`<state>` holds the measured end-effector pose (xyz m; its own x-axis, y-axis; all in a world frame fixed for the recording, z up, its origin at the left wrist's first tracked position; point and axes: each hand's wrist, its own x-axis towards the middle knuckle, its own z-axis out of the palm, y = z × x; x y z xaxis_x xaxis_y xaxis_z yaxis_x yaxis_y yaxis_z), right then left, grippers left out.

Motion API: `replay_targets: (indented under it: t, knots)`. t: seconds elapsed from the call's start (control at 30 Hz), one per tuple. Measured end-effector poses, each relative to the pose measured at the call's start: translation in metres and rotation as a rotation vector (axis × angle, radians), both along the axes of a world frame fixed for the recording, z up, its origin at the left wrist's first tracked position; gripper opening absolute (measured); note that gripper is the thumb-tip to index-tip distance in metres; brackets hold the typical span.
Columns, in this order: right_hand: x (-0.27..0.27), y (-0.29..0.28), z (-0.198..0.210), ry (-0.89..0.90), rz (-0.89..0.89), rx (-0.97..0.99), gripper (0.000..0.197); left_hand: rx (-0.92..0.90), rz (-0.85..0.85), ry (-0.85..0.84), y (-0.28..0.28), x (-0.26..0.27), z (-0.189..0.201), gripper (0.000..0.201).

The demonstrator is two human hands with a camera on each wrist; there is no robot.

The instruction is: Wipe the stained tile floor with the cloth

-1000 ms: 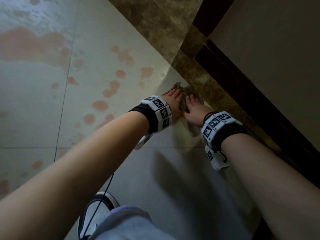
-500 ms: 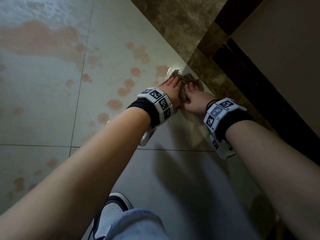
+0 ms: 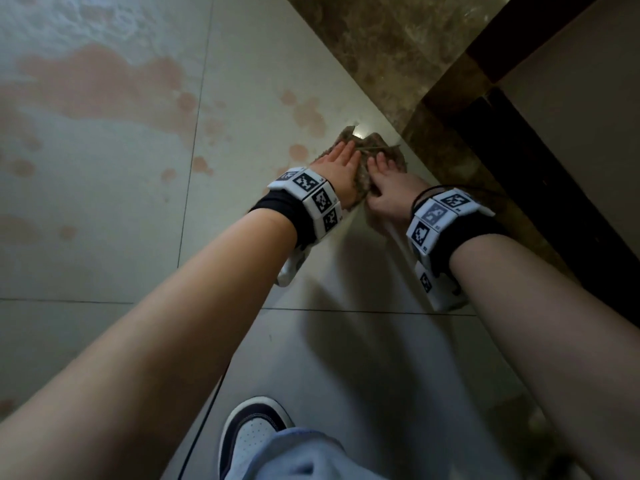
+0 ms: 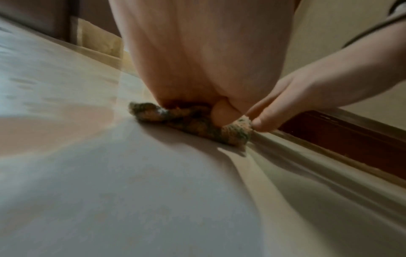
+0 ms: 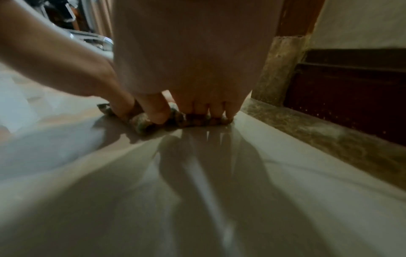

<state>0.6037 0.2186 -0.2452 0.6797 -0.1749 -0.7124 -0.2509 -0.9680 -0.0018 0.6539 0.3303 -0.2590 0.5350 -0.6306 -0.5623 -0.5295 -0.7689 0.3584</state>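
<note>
Dim indoor light overall; small hard glare spot on the tile floor [image 3: 360, 133] just beyond the cloth [image 3: 363, 168], arm shadows falling toward the viewer from it. Head view fairly sharp, bowed lines at edges. Both wrist views soft, floor near the cloth streaked with motion blur, glossy reflections, strong fisheye stretch, dark noisy corners, palms out of focus

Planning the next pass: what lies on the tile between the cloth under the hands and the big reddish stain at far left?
In the head view, small reddish spots dot the tile between the cloth and the big stain, and a grout line crosses there. Nothing else.
</note>
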Motion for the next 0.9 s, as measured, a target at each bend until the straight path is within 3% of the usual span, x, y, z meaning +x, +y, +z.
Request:
replay_targets:
  t: [0.33,0.9]
  knots:
    - [0.012,0.008,-0.009,-0.178,-0.018,0.06,0.058,0.057,-0.041,-0.024,0.012,0.019,0.0,0.073]
    - [0.072,0.025,-0.019,-0.23,0.075,0.119,0.058,0.015,0.212,-0.038,0.034,0.057,-0.009,0.069]
